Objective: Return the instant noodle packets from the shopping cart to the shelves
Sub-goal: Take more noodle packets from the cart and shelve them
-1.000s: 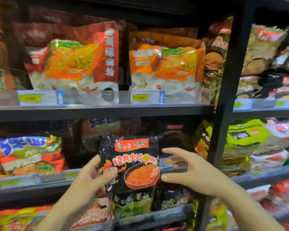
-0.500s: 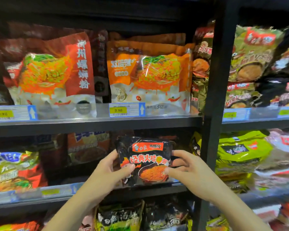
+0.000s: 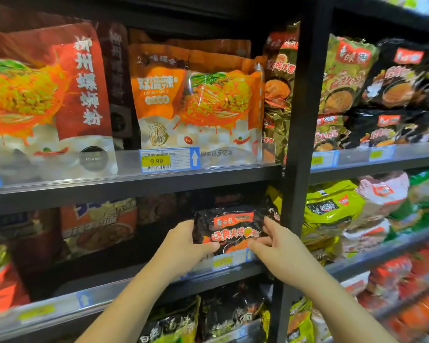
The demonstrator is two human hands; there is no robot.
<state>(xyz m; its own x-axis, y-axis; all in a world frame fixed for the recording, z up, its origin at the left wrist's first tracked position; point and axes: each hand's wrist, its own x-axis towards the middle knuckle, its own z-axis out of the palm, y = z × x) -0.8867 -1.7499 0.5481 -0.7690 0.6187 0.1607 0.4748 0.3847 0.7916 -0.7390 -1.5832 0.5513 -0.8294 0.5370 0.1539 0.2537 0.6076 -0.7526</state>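
Both arms reach up and forward to the middle shelf (image 3: 134, 283). The left hand (image 3: 181, 246) holds the left edge of a black instant noodle packet (image 3: 229, 226), with the thumb over the front and the fingers (image 3: 183, 225) closed behind it. The right hand (image 3: 275, 246) grips the right edge in the same way, its fingers pinching the lower corner. The packet is upright, a little tilted, just above the front rail of this shelf, beside the black metal post (image 3: 300, 144).

The packet is shiny, crinkled plastic with an orange label and red characters. Under it, a yellow price tag (image 3: 222, 263) sits in the clear rail. Behind it more dark packets stand in shadow. On the shelf above, large orange pouches (image 3: 196, 102) stand upright with a price tag reading 9.90 (image 3: 159, 160). To the right of the post, green packets (image 3: 330, 209) lie piled.
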